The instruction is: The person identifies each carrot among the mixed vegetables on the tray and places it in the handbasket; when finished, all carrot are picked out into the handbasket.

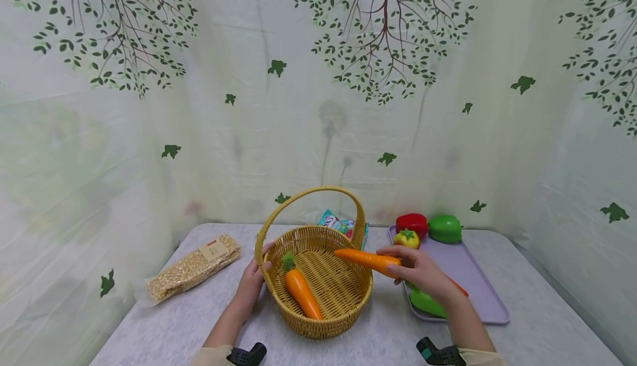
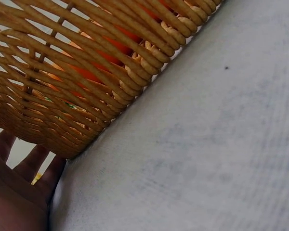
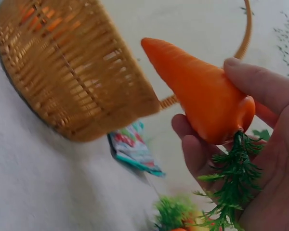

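A wicker basket (image 1: 323, 327) with a tall arched handle stands in the middle of the table. Inside it lies an orange carrot (image 1: 302, 294) with a green top. At the basket's left side, my left hand (image 1: 254, 275) holds it near the foot of the handle; in the left wrist view its fingers (image 2: 31, 163) lie along the outer weave. My right hand (image 1: 423, 272) pinches a second carrot (image 1: 365, 259) between thumb and fingers by its thick end. That carrot's tip points left, over the basket's right rim. Its leafy green top (image 3: 236, 175) hangs by the palm.
A lilac tray (image 1: 478, 283) on the right bears a red bell pepper (image 1: 412, 224), a green bell pepper (image 1: 445, 228), a small yellow vegetable (image 1: 406, 239) and a long green one (image 1: 425, 303). A bag of grains (image 1: 194, 269) lies left. A colourful packet (image 1: 335, 221) sits behind the basket.
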Demonstrator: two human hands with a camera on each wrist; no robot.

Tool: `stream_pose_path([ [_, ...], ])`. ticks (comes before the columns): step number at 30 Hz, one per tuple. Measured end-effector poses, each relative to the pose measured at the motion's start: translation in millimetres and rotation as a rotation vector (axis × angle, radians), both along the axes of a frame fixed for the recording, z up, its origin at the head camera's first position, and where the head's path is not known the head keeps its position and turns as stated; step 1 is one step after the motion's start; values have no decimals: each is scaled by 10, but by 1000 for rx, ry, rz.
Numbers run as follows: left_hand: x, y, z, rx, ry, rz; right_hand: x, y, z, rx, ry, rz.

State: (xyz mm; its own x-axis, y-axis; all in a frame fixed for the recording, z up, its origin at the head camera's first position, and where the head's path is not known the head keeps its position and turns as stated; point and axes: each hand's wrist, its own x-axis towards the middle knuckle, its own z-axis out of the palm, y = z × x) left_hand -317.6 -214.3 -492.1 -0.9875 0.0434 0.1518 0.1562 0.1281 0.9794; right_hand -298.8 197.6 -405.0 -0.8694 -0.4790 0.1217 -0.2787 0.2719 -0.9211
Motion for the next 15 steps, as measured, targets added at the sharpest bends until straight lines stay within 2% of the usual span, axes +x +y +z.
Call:
stream_pose_path([
  [5, -7, -4, -7, 8, 3, 0, 0, -110, -7, -51, -13, -20],
  [12, 0, 1, 7, 11, 0, -8, 11, -250, -25, -110, -100, -81],
  [15, -2, 1, 11, 16, -1, -7, 26, -312, -18, -136, -134, -67],
])
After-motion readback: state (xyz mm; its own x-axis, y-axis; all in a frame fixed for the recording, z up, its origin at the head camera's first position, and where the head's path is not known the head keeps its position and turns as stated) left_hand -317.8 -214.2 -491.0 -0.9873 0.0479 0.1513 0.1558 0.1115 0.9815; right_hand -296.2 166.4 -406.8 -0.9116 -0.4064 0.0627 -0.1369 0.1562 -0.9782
